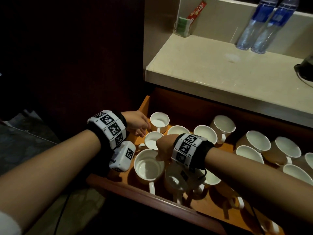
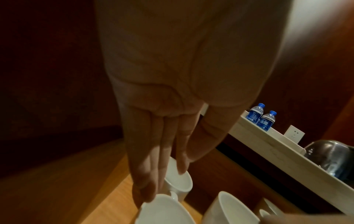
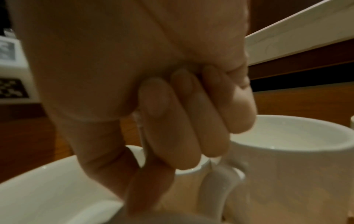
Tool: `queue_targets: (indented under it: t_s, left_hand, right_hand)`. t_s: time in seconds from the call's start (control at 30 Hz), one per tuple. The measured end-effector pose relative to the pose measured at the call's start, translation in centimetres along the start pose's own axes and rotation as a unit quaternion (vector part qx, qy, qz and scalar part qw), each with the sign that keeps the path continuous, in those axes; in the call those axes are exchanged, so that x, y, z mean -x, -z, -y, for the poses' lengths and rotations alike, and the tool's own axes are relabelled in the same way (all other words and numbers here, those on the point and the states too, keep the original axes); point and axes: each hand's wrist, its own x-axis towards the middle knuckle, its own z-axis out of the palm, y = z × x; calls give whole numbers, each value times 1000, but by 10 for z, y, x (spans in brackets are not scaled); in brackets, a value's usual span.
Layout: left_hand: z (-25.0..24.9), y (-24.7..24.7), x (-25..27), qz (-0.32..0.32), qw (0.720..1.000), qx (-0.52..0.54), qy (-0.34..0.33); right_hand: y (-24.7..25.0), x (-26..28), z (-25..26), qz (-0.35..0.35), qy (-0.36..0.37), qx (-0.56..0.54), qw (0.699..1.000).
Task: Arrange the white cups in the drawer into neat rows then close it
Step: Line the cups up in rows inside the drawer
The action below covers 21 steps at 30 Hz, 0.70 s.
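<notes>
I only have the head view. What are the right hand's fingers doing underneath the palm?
Observer: In the right wrist view, the right hand has curled fingers that pinch a white cup at its rim against the thumb.
Operator: And the left hand?
Observer: The left hand keeps its fingers straight, with the tips at the rims of the near cup and the far cup.
Operator: Anything behind the bottles?
Observer: A wall socket beside the water bottles.
</notes>
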Motion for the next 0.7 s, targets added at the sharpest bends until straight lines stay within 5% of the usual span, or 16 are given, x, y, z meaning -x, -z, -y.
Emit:
queue_targets:
  t_s: [0.1,0.27,0.4,0.7]
  left_hand:
    - [0,-4,-6,2,1000,-3,4]
    - [1,-10,-12,-5,1000,-15,19]
    - [2,-18,-17,-3,998,-37,45]
    - [-5,-25,-24,-14,997,-73,31]
  right_hand:
    - [1,0,-2,23,-7,3,1000]
    - [0,-2,1,-85,29,-1,996]
    - [-4,-3,-1,-76,17,3,997]
    - [-2,-12,-15,-143,-26,-132,981]
